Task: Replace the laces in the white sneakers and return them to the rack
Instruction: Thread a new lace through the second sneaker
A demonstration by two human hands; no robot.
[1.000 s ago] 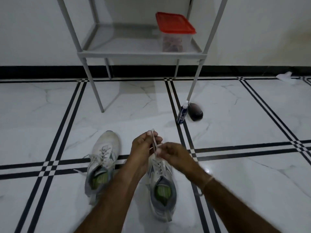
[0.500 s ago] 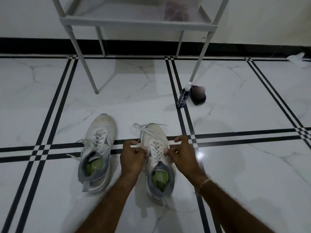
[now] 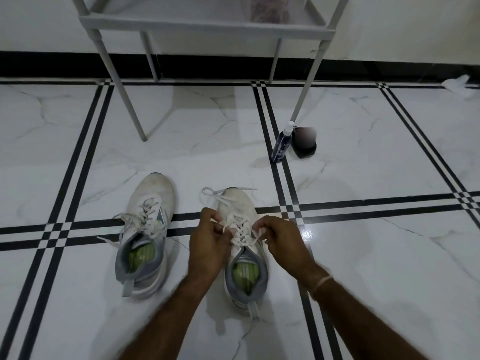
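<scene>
Two white sneakers sit on the floor (image 3: 363, 268), toes pointing away from the person, side by side w/ a gap btwn them. Both hands are on the right-side sneaker (image 3: 237, 203).

The left hand (image 3: 207, 241) is at that shoe's left edge, fingers curled in, pinching a strand of the white lace (image 3: 224, 196) near the upper eyelets. The right hand (image 3: 279, 237) is at the shoe's right edge, fingers also curled, pinching another strand of the same lace. A thin pale band (image 3: 322, 284) circles that wrist.

The lace runs criss-cross up the shoe. Its loose ends lie fwd over the toe, one looping left, one trailing right. Green insole inside, grey collar & heel tab.

The left-side sneaker (image 3: 150, 201) lies untouched, laced, w/ loose ends spilling out both sides onto the floor. Same green insole.

The rack (image 3: 207, 22) is a light grey metal frame near the wall, one shelf showing at the top of view, legs on the floor. Both sneakers are in front of it, well apart. A clear container (image 3: 270, 9) sits on the shelf's right part. Only its bottom shows & the contents are unclear.

By the rack's front right leg stands a dark blue spray bottle (image 3: 281, 145) w/ a white top. Just beside it is a dark object (image 3: 305, 145), blurred, can't tell what. Far right by the wall lies a small crumpled white thing (image 3: 458, 85).
</scene>
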